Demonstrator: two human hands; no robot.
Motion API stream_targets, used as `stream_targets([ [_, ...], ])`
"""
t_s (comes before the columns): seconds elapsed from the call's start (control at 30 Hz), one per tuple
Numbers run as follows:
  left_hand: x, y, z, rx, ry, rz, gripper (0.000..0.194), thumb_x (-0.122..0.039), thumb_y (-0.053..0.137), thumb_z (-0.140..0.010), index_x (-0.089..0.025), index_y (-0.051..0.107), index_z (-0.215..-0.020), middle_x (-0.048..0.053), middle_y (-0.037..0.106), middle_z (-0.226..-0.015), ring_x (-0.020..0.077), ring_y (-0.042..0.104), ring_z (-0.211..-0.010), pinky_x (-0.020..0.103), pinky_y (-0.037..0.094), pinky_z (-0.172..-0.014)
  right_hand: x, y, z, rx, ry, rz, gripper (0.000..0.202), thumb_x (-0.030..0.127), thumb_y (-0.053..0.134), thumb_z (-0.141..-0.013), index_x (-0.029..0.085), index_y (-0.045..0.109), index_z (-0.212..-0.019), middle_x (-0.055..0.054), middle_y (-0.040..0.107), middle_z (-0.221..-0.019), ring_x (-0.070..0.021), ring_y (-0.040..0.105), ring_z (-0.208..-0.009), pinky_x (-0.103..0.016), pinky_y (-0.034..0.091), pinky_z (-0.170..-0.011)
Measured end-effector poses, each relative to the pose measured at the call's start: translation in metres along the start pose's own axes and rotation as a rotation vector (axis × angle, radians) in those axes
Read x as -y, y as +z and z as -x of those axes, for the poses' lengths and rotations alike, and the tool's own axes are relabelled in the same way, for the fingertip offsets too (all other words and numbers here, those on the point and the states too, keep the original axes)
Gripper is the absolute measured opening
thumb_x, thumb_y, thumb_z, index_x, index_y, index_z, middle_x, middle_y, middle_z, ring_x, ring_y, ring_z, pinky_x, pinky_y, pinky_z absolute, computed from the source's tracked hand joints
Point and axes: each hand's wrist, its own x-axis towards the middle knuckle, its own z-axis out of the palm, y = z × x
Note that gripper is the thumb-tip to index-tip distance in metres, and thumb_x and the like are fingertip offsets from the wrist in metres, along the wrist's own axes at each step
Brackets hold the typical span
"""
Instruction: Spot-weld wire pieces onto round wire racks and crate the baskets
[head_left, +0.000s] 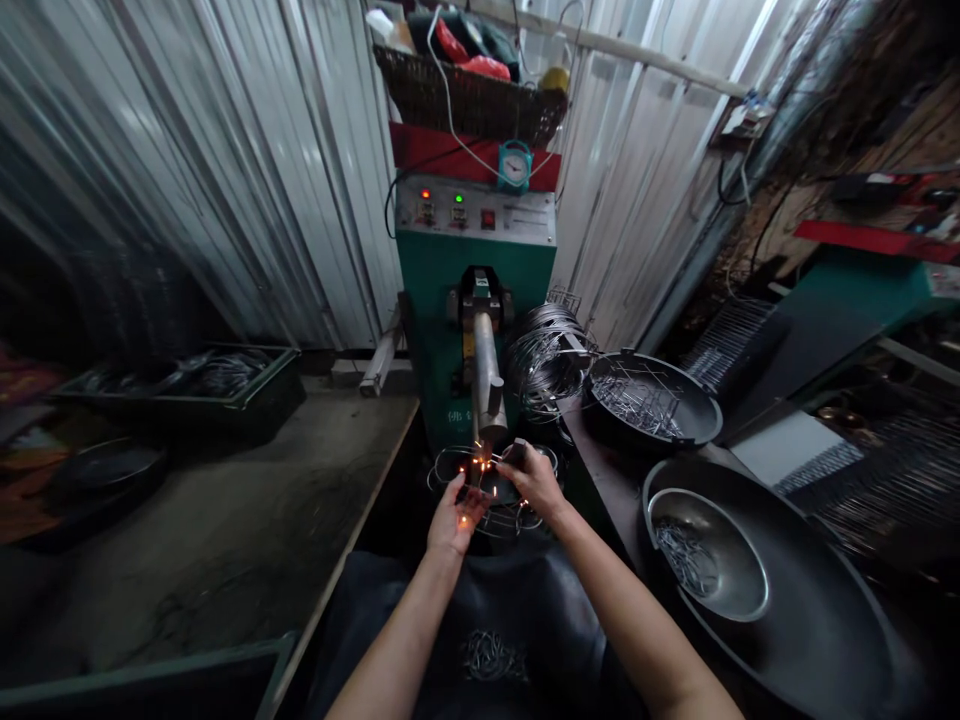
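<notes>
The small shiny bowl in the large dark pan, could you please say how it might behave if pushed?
The bowl would likely rock or slide, as its sides look rounded and it sits in the large pan. Its metallic sheen suggests stiffness. The loose wire pieces inside may shift.

R hand (536, 480) grip unclear, forearms (626, 600) cut off btm, panel label (529, 215) too sm.
</notes>
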Motion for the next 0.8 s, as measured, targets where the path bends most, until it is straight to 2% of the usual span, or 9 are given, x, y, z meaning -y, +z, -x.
stream_targets([
  [0.1,0.005,-0.014,0.006,0.055,0.046,-0.119,0.022,-0.028,0.063,-0.074,-0.016,0.055,-0.089,0.003,0.056,-0.072,0.0136,0.058,-0.062,0.033,0.053,-0.065,-0.001,-0.010,0.009,-0.073,0.047,-0.139,0.021,0.036,0.067,-0.067,0.019,0.061,-0.078,0.000,0.064,-0.074,-0.0167,0.058,-0.070,-0.027,0.045,-0.068],
  [0.17,0.012,-0.029,0.012,-0.003,0.201,-0.313,0.036,-0.038,0.065,-0.071,-0.018,0.053,-0.099,0.006,0.058,-0.088,0.0183,0.061,-0.080,0.039,0.052,-0.074,-0.008,-0.022,0.020,-0.208,0.117,-0.268,0.024,0.037,0.066,-0.069,0.019,0.063,-0.083,-0.002,0.066,-0.083,-0.0182,0.059,-0.079,-0.029,0.045,-0.074],
  [0.23,0.022,-0.043,0.017,-0.046,0.509,-0.607,0.052,-0.043,0.069,-0.065,-0.020,0.050,-0.108,0.010,0.055,-0.107,0.0234,0.056,-0.100,0.045,0.046,-0.086,-0.019,-0.033,0.034,-0.352,0.198,-0.360,0.028,0.038,0.067,-0.068,0.018,0.063,-0.086,-0.004,0.067,-0.087,-0.0193,0.060,-0.083,-0.031,0.045,-0.077],
  [0.33,0.036,-0.053,0.018,0.033,1.041,-1.055,0.062,-0.043,0.071,-0.061,-0.019,0.048,-0.114,0.014,0.047,-0.120,0.0289,0.043,-0.117,0.049,0.034,-0.099,-0.037,-0.038,0.050,-0.454,0.262,-0.443,0.031,0.038,0.071,-0.062,0.018,0.063,-0.084,-0.003,0.067,-0.084,-0.0199,0.060,-0.083,-0.033,0.045,-0.080],
  [0.37,0.040,-0.053,0.016,0.055,1.171,-1.165,0.063,-0.044,0.070,-0.062,-0.018,0.048,-0.114,0.015,0.046,-0.121,0.0304,0.041,-0.119,0.050,0.032,-0.100,-0.042,-0.037,0.052,-0.462,0.265,-0.470,0.031,0.038,0.072,-0.061,0.018,0.063,-0.084,-0.003,0.067,-0.084,-0.0200,0.060,-0.083,-0.033,0.045,-0.082],
  [0.43,0.045,-0.052,0.011,0.041,1.332,-1.319,0.063,-0.045,0.068,-0.064,-0.016,0.048,-0.116,0.017,0.042,-0.122,0.0327,0.039,-0.119,0.051,0.032,-0.099,-0.048,-0.034,0.055,-0.435,0.251,-0.514,0.030,0.037,0.071,-0.061,0.019,0.063,-0.084,-0.003,0.067,-0.085,-0.0203,0.061,-0.085,-0.033,0.045,-0.084],
  [0.6,0.052,-0.050,0.001,-0.040,1.458,-1.535,0.063,-0.046,0.067,-0.065,-0.016,0.049,-0.117,0.018,0.036,-0.126,0.0360,0.036,-0.119,0.056,0.031,-0.096,-0.045,-0.033,0.064,-0.325,0.129,-0.497,0.022,0.032,0.070,-0.067,0.020,0.062,-0.083,-0.004,0.066,-0.092,-0.0199,0.060,-0.090,-0.033,0.045,-0.085],
  [0.7,0.053,-0.050,-0.001,-0.040,1.504,-1.566,0.057,-0.045,0.065,-0.067,-0.016,0.051,-0.115,0.017,0.036,-0.122,0.0338,0.037,-0.117,0.053,0.033,-0.095,-0.041,-0.033,0.071,-0.290,0.063,-0.465,0.018,0.030,0.070,-0.069,0.021,0.061,-0.081,-0.004,0.065,-0.097,-0.0194,0.059,-0.093,-0.033,0.045,-0.087],
  [0.8,0.052,-0.051,-0.002,-0.035,1.551,-1.566,0.057,-0.044,0.065,-0.068,-0.016,0.049,-0.115,0.017,0.035,-0.122,0.0337,0.037,-0.118,0.055,0.030,-0.097,-0.043,-0.030,0.073,-0.292,0.057,-0.439,0.018,0.031,0.069,-0.070,0.020,0.061,-0.082,-0.005,0.064,-0.099,-0.0192,0.059,-0.093,-0.033,0.045,-0.087],
])
